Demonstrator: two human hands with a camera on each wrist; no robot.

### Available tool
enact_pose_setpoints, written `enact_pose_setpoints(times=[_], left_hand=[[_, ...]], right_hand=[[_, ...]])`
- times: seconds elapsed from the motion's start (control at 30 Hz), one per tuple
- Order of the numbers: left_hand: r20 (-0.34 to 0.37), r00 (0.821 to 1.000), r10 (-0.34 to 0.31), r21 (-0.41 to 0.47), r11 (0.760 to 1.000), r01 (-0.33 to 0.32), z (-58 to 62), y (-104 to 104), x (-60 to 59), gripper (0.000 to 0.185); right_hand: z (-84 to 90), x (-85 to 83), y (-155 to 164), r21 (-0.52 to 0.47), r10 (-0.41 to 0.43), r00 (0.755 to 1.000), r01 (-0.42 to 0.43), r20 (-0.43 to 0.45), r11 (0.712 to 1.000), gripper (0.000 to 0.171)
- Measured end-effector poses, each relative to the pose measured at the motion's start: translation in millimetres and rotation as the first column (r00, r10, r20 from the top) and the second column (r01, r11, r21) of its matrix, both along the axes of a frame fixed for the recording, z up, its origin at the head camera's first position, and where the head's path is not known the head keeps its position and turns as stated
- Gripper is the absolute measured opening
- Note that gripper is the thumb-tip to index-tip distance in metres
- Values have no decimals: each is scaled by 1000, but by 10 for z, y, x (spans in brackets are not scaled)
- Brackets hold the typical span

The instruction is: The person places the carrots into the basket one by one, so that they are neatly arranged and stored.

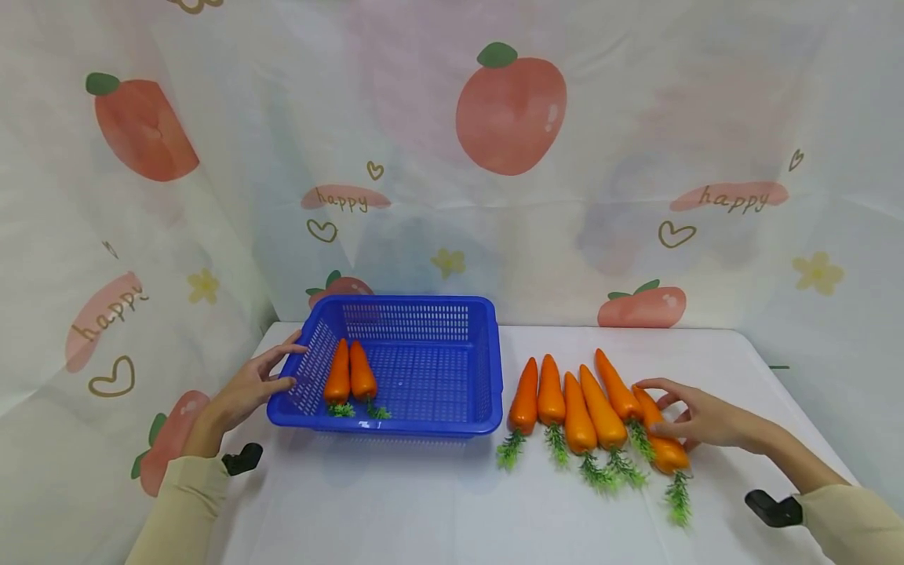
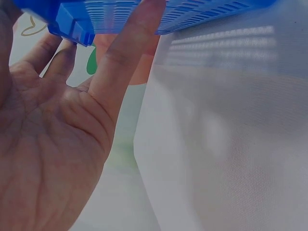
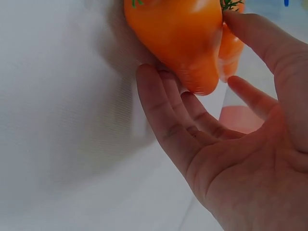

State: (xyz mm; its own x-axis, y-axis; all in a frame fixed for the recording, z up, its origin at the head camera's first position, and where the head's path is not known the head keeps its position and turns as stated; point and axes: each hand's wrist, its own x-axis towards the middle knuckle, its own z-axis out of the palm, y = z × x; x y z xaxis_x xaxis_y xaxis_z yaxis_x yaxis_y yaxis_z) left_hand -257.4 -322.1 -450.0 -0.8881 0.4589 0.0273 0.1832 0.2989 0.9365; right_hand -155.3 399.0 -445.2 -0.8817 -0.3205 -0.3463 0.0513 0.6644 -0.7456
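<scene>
Read "happy" thrice on the printed backdrop cloth (image 1: pixel 452 141): left edge, left of centre above the basket, and at upper right.

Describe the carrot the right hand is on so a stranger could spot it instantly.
Right of the blue basket, six carrots lie in a row on the white table. It is the outermost carrot, farthest from the basket, lying nearest the viewer, the right hand touching it.

Bright, even light; soft shadows; head view edges bowed; wrist views close, blurry.
</scene>
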Motion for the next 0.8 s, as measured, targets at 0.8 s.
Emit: enact_pose_setpoints(times=[0.8], left_hand=[[-15, 1000, 3, 1, 1000, -3, -18, -9, -3, 54]], right_hand=[[-38, 31, -10, 0, -62, 997, 62, 43, 998, 77]])
